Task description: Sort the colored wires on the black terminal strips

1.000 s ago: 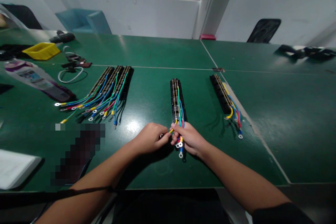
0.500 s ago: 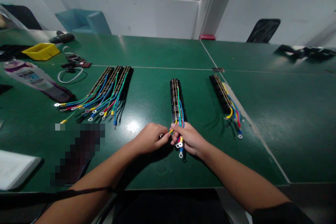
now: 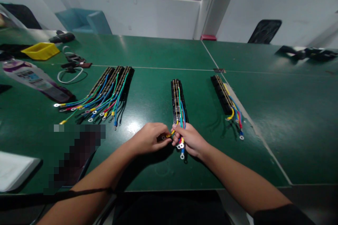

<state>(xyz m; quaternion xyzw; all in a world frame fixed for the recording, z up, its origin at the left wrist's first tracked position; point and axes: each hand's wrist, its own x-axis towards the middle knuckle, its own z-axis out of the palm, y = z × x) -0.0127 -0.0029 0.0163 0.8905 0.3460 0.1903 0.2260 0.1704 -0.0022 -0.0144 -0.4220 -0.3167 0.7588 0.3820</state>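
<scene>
A narrow black terminal strip [image 3: 175, 98] with metal rails lies lengthwise before me, green, blue, red and yellow wires running along it. My right hand [image 3: 194, 140] is wrapped round the wire bundle at its near end. Below that hand, ring terminals [image 3: 182, 151] with blue and yellow sleeves stick out. A yellow wire [image 3: 173, 132] bends out to the left between the hands. My left hand [image 3: 153, 139] curls round its end, thumb and fingers close about it. Its ring terminal [image 3: 163, 137] shows in the gap between them; the exact contact is partly hidden.
Several similar wired strips [image 3: 113, 84] lie side by side at left, and another strip [image 3: 223, 95] lies at right. A bottle [image 3: 37, 81], a white cable [image 3: 70, 77], a yellow tray [image 3: 42, 52] and a white box [image 3: 18, 170] are on the green table [image 3: 163, 54].
My left hand has shifted slightly left and its finger and thumb have parted a little, so more of the yellow wire's end shows. My right hand and the strip have stayed put.
</scene>
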